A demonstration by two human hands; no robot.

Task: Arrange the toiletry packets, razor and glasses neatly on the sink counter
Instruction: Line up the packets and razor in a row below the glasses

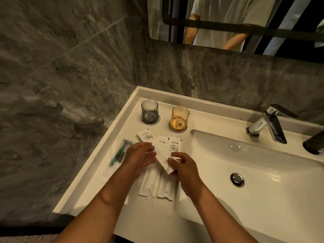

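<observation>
Head view: right hand [182, 166] pinches a white packet [163, 160] over the counter [98, 174]; left hand [140, 155] open, flat on packets. Razor [119, 152] lies left; grey glass [149, 111], amber glass [179, 118] behind

One camera only, worn on the person's head, looking forward and steeply down from close above the sink counter [133, 207]. It faces the far wall, where the mirror [228, 20] cuts across the top edge. The basin [263, 172] fills the right, marble wall the left. Both forearms reach in from the near edge.
</observation>
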